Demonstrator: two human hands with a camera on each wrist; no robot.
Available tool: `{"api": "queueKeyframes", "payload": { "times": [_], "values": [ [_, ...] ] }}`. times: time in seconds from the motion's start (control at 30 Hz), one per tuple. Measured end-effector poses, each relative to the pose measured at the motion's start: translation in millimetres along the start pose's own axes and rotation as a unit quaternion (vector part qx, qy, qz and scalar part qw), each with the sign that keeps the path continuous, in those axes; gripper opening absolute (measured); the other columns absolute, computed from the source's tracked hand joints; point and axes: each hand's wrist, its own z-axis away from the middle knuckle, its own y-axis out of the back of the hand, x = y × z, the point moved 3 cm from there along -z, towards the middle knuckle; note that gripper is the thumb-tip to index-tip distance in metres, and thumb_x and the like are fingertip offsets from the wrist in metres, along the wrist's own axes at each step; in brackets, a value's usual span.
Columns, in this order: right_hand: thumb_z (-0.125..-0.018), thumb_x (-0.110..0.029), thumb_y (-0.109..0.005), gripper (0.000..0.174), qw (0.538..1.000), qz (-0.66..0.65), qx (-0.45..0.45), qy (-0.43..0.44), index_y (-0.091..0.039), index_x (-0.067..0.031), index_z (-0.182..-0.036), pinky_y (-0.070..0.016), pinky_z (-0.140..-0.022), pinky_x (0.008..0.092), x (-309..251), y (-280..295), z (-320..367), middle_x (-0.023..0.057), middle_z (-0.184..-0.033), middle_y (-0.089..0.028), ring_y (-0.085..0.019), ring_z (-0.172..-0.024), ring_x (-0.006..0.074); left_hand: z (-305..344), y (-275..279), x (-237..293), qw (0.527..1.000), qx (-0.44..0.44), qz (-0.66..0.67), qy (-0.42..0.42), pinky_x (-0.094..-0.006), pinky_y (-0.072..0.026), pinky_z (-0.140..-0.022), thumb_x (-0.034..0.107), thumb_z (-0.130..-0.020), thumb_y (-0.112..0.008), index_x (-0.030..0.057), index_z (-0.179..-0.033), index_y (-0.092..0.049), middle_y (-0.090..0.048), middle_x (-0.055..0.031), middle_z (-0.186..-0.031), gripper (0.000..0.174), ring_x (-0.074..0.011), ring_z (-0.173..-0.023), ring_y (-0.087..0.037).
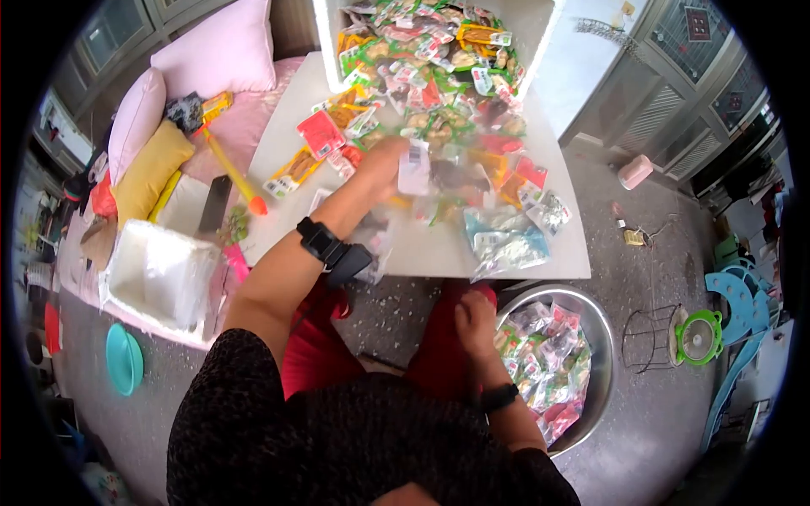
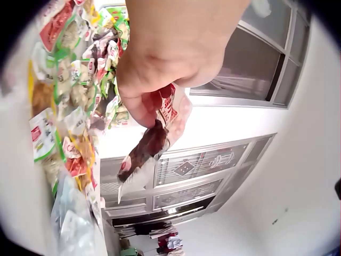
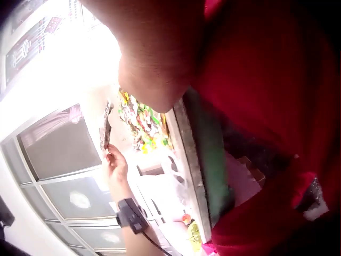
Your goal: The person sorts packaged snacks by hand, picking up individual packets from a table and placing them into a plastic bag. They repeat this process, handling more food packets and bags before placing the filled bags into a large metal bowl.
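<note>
My left hand (image 1: 384,173) is raised over the white table (image 1: 405,253). In the left wrist view its thumb and fingers pinch one end of a clear snack packet (image 2: 146,146) with dark brown food inside and red print. The same packet (image 3: 105,128) points up from the fingers in the right wrist view. In the head view it is blurred, with a white label (image 1: 413,169) showing. Loose snack packets (image 1: 439,126) lie spread beneath and beyond this hand. My right hand (image 1: 477,325) rests on the red-trousered knee by the table's front edge, holding nothing.
A white foam box (image 1: 544,51) full of packets lies at the table's back. On the floor at right stands a metal basin (image 1: 606,337) with many packets. An empty-looking foam box (image 1: 160,278) sits on the pink bed at left. A wire stand (image 1: 650,346) is farther right.
</note>
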Motion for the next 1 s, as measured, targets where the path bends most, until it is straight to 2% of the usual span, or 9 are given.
{"api": "queueKeyframes", "payload": {
  "times": [0.13,0.2,0.27,0.47,0.53,0.63,0.77,0.83,1.0],
  "values": [
    [-0.079,-0.02,-0.051,0.023,0.92,-0.332,0.021,-0.207,-0.049,-0.0022,-0.094,-0.0391,-0.074,0.0279,-6.9,7.1,-5.5,0.0071,-0.091,-0.054,-0.051,-0.086,0.0165,77.8,29.5,-32.8,0.998,-0.01,-0.013,0.068,-0.0338,-0.0478,-0.06,0.015,-0.079,-0.04,0.0024,-0.091,-0.047,-0.055,-0.0102,-0.08,0.019,-0.0197,-0.068,-0.056],
    [-0.082,-0.03,-0.046,0.038,0.716,-0.613,-0.041,-0.332,-0.041,-0.0024,-0.107,-0.0403,-0.078,0.0335,-9.3,6.9,-10.0,0.0073,-0.097,-0.053,-0.048,-0.091,0.0166,114.2,34.2,-49.9,0.996,0.006,-0.032,0.079,-0.0326,-0.0477,-0.061,0.016,-0.079,-0.041,0.002,-0.096,-0.047,-0.055,-0.0096,-0.082,0.023,-0.0186,-0.069,-0.056],
    [-0.081,-0.026,-0.05,0.034,0.617,-0.71,-0.074,-0.331,-0.044,-0.0039,-0.106,-0.0456,-0.069,0.0303,-43.8,13.8,-15.4,0.0086,-0.094,-0.054,-0.052,-0.085,0.017,135.1,49.1,-77.0,0.995,-0.014,0.016,0.099,-0.0313,-0.0475,-0.061,0.017,-0.08,-0.042,0.0014,-0.1,-0.046,-0.056,-0.0087,-0.084,0.026,-0.0177,-0.07,-0.056],
    [-0.077,-0.013,-0.055,0.023,0.629,-0.672,-0.158,-0.357,-0.051,-0.0064,-0.098,-0.0471,-0.046,0.0226,-36.6,2.0,5.0,0.0069,-0.087,-0.056,-0.057,-0.066,0.0169,170.1,60.4,-97.1,0.994,-0.038,0.034,0.102,-0.032,-0.0466,-0.066,0.015,-0.082,-0.039,-0.0024,-0.093,-0.046,-0.056,-0.0139,-0.087,0.022,-0.0203,-0.076,-0.057],
    [-0.076,-0.012,-0.055,0.022,0.657,-0.649,-0.163,-0.348,-0.051,-0.0064,-0.097,-0.0476,-0.047,0.0236,-37.2,5.7,2.1,0.005,-0.087,-0.055,-0.056,-0.066,0.0159,170.9,71.0,-98.9,0.992,-0.063,-0.019,0.106,-0.0316,-0.0459,-0.068,0.015,-0.081,-0.041,-0.0022,-0.093,-0.046,-0.056,-0.0132,-0.088,0.021,-0.0198,-0.08,-0.056],
    [-0.076,-0.014,-0.056,0.023,0.721,-0.582,-0.178,-0.331,-0.05,-0.0046,-0.096,-0.0471,-0.045,0.022,-42.5,13.1,-3.6,0.0052,-0.081,-0.055,-0.055,-0.062,0.0143,164.7,80.0,-82.4,0.909,-0.16,-0.384,-0.008,-0.03,-0.0443,-0.071,0.016,-0.079,-0.048,-0.0019,-0.094,-0.047,-0.055,-0.0111,-0.09,0.023,-0.0181,-0.086,-0.053],
    [-0.077,-0.009,-0.053,0.021,0.775,-0.52,-0.236,-0.273,-0.05,-0.0023,-0.097,-0.0433,-0.06,0.0207,-59.4,12.0,-12.6,0.0024,-0.083,-0.053,-0.051,-0.071,0.0095,179.9,37.8,-62.8,0.83,-0.237,-0.503,-0.032,-0.0279,-0.0425,-0.069,0.022,-0.07,-0.061,-0.0015,-0.098,-0.049,-0.056,-0.0096,-0.089,0.038,-0.0168,-0.085,-0.053],
    [-0.08,-0.009,-0.05,0.018,0.777,-0.5,-0.261,-0.279,-0.05,-0.0015,-0.097,-0.0391,-0.067,0.02,-70.7,8.8,-15.5,0.0015,-0.083,-0.053,-0.048,-0.075,0.0076,185.6,25.2,-73.3,0.815,-0.279,-0.505,0.045,-0.0282,-0.0426,-0.069,0.024,-0.07,-0.061,-0.001,-0.097,-0.049,-0.057,-0.0103,-0.088,0.04,-0.0171,-0.082,-0.054],
    [-0.08,-0.011,-0.048,0.013,0.843,-0.38,-0.279,-0.258,-0.053,-0.0009,-0.087,-0.0384,-0.059,0.0198,-74.2,3.2,-23.7,0.0001,-0.076,-0.052,-0.047,-0.069,0.0067,197.3,18.1,-90.4,0.782,-0.313,-0.535,0.065,-0.0294,-0.0424,-0.064,0.025,-0.07,-0.059,0.0007,-0.09,-0.052,-0.057,-0.0109,-0.081,0.033,-0.0196,-0.074,-0.055]
  ]
}}
